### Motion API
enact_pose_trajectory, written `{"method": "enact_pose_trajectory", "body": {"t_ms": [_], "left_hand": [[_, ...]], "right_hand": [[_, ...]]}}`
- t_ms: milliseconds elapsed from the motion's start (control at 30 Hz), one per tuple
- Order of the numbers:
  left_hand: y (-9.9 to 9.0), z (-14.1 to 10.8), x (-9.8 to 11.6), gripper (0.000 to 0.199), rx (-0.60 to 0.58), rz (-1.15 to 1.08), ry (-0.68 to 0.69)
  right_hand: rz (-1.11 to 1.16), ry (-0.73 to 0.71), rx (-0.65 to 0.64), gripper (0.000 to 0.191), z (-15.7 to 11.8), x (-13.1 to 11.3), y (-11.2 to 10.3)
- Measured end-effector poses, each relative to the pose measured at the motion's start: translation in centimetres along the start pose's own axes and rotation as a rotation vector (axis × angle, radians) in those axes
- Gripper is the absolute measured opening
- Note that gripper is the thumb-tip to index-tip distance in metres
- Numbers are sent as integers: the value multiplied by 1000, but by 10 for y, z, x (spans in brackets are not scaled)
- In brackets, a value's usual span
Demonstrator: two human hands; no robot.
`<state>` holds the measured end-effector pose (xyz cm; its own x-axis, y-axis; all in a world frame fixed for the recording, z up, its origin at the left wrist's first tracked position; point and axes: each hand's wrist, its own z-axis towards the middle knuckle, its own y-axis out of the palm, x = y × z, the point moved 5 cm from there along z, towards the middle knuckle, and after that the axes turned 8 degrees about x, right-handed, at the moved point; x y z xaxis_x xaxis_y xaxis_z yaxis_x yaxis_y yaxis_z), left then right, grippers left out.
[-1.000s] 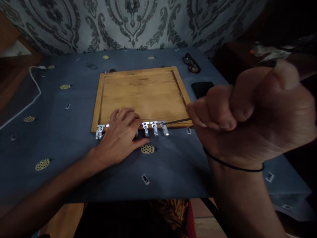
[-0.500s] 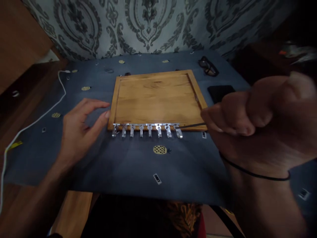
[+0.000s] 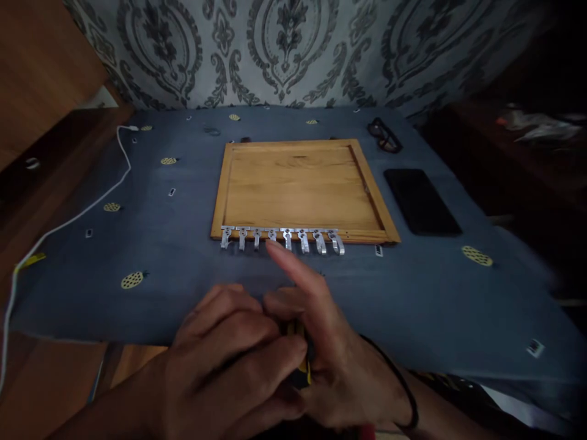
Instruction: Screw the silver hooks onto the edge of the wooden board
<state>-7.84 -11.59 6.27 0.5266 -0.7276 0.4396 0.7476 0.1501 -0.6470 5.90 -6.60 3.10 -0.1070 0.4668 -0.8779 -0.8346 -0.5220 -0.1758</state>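
Note:
My hands are close together at the near edge of the table. In my right hand (image 3: 337, 351) is a screwdriver (image 3: 302, 366); only part of its yellow and black handle shows, and the index finger stretches forward. My left hand (image 3: 229, 360) has its fingers curled beside the handle; what they hold, if anything, is hidden. Beyond them lies a wooden panel (image 3: 293, 183) with a raised border. Along its near border runs a silver metal hook rail (image 3: 287, 234) with several hooks overhanging the edge. My right fingertip overlaps one hook in view; contact is unclear.
A dark blue cloth with pineapple prints covers the table (image 3: 151, 226). Right of the panel lie a black phone (image 3: 422, 201) and dark glasses (image 3: 384, 134). A white cable (image 3: 87, 208) runs down the left side. A patterned curtain (image 3: 284, 55) hangs behind.
My right hand has drawn the screwdriver back from the rail's right end towards me. My left hand has left the panel's left side and joined it. The view has shifted slightly.

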Motion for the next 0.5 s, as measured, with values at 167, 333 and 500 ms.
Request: {"method": "enact_pose_trajectory", "body": {"t_ms": [167,333,500], "left_hand": [[11,-6,-6,29,-28,-126,-99],[13,-10,-5,17,-22,-112,-71],[0,-8,-17,26,20,-50,-81]], "right_hand": [[-120,-36,36,108,-9,4,3],[-258,-27,80,101,-23,2,6],[-435,-84,126,79,-44,1,-12]]}}
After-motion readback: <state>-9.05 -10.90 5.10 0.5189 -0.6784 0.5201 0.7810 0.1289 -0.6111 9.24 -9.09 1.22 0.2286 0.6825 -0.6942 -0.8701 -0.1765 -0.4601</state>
